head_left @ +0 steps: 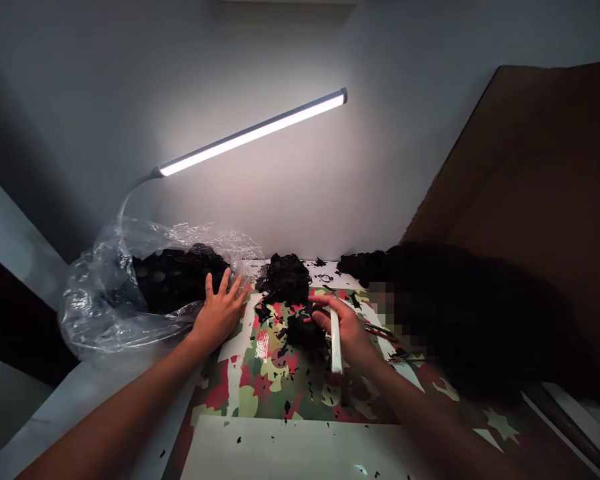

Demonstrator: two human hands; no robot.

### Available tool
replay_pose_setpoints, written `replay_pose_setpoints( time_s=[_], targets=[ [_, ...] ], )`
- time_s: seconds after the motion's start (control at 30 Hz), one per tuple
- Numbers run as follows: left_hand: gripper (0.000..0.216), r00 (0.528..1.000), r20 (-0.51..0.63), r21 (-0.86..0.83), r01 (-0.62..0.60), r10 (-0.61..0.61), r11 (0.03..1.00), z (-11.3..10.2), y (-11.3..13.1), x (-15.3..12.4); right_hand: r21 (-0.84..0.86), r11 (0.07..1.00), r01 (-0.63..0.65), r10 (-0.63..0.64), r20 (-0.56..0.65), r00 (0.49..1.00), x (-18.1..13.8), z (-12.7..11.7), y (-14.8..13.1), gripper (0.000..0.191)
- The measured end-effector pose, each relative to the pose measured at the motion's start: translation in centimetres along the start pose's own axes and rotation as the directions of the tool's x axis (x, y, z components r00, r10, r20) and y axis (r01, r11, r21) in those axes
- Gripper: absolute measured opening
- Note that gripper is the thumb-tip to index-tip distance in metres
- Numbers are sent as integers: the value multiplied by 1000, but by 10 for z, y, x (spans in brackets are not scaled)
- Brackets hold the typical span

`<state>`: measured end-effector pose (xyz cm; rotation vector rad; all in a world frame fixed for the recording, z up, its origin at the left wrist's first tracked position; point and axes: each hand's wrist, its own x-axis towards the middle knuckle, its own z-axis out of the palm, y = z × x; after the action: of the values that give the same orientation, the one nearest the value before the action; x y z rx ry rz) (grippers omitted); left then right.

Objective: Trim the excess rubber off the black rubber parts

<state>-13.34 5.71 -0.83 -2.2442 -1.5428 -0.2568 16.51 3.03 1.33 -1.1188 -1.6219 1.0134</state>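
Observation:
My left hand point(219, 312) is spread open at the mouth of a clear plastic bag point(95, 313), beside the black pieces point(177, 277) in it. My right hand point(344, 328) holds a white stick-like tool point(335, 337), whose exact kind I cannot make out. Its curved fingers are beside a small clump of black pieces point(303, 331) on the camouflage-patterned sheet point(247, 400). Behind that clump lies a larger pile of black pieces point(286, 277).
A lit bar lamp point(255, 133) hangs over the table on a bent neck. A large black heap point(470, 313) lies on the right before a brown cardboard panel point(540, 180). Metal scissors or tweezers point(380, 331) lie by my right wrist. A white sheet point(280, 450) is in front.

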Motion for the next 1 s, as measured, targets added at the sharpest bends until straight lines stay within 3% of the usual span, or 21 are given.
replay_pose_setpoints(
  time_s=[0.1, 0.17, 0.2, 0.27, 0.33, 0.37, 0.43, 0.6, 0.77, 0.87, 1.0],
  targets=[
    [41, 998, -58, -163, 21, -31, 986, -17, 29, -1, 137, 985, -109, 99, 80, 992, -19, 6, 3, 42],
    [38, 997, -71, -411, -14, -17, 911, -26, 54, 0, 228, 962, -151, 129, 109, 986, -23, 6, 4, 43],
    [38, 998, -66, -571, -26, -15, 820, -30, 68, 2, 252, 958, -141, 117, 107, 987, -23, 5, 4, 42],
    [42, 999, 32, -851, 31, -9, 524, -33, 92, 6, 260, 962, -84, 63, 87, 994, -22, 2, 6, 42],
    [48, 987, 155, -965, 144, 32, 218, -34, 110, 9, 251, 966, -56, 42, 60, 997, -20, -1, 10, 41],
    [50, 979, 196, -975, 189, 53, 118, -35, 115, 10, 259, 964, -66, 54, 54, 997, -20, -2, 12, 41],
    [50, 969, 237, -971, 236, 66, 34, -37, 119, 12, 295, 950, -107, 97, 49, 994, -20, -2, 16, 42],
    [41, 966, 258, -965, 256, 24, 58, -56, 111, 17, 333, 937, -107, 107, 18, 994, -22, 1, 14, 43],
    [41, 972, 232, -971, 234, -40, 51, -59, 119, 25, 22, 990, 138, -136, -68, 988, -26, 1, -1, 29],
    [43, 956, 276, -953, 258, -100, -158, -49, 123, 25, 16, 988, 151, -150, -52, 987, -29, -3, -6, 35],
    [44, 928, 370, -801, 296, -42, -520, -38, 119, 18, 72, 992, 101, -88, -169, 982, -30, -8, -7, 42]
  ],
)
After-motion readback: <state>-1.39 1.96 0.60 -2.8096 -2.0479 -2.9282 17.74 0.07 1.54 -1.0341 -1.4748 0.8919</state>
